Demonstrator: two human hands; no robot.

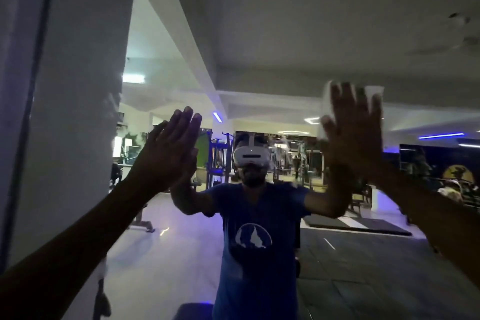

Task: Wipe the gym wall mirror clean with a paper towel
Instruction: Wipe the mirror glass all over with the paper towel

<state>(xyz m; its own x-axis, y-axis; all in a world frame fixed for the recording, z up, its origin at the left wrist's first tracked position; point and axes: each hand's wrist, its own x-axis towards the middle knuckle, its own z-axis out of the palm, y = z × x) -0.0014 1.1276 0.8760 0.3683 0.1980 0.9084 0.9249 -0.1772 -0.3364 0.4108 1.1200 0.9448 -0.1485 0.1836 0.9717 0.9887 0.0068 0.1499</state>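
Mirror wipe in progress, paper towel under right hand.

The mirror (259, 60) fills the view; the right hand (353, 132) presses the paper towel (326, 101) flat against it, fingers straight. The left hand (168, 148) rests open on the glass, holding nothing, and may leave smears.

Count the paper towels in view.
1: the paper towel is pressed flat against the mirror under the right hand. The left hand shows none.

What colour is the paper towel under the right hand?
White, seen in the head view: paper towel beneath the right hand.
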